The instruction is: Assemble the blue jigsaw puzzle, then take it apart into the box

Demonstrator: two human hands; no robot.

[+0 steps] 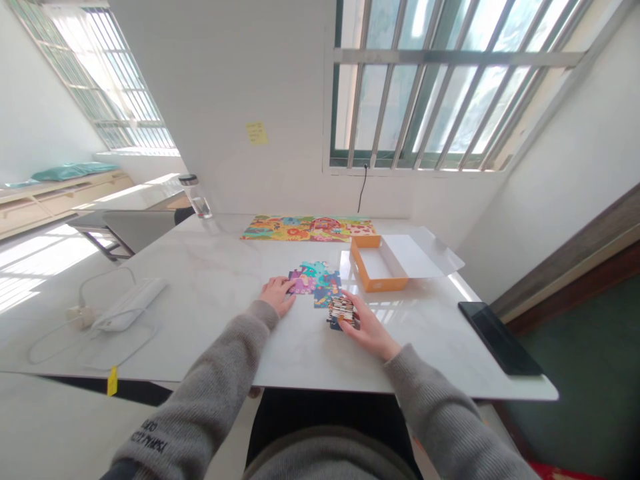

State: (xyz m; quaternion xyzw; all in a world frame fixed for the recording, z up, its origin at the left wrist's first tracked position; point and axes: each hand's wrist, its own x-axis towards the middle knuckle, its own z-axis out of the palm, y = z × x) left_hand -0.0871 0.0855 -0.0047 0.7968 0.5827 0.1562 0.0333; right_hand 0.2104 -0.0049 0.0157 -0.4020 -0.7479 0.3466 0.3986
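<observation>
Several joined puzzle pieces (316, 277), purple, teal and dark blue, lie on the white marble-look table (210, 267). My left hand (279, 295) rests at their left edge, its fingers slightly apart and the fingertips touching the purple part; nothing is gripped in it. Just below the joined pieces, my right hand (367, 327) is closed around a stack of puzzle pieces (341, 312), with fingers on the upper right side and the thumb at the lower side. The stack's edges face up toward me, and its underside is hidden.
A colourful illustrated strip (300, 228) lies along the wall. An orange open box (385, 283) with a white lid stands right of the pieces. A black tablet (500, 339) is at the right edge, a bottle (197, 198) at the back left, a power strip (133, 303) with cables at left.
</observation>
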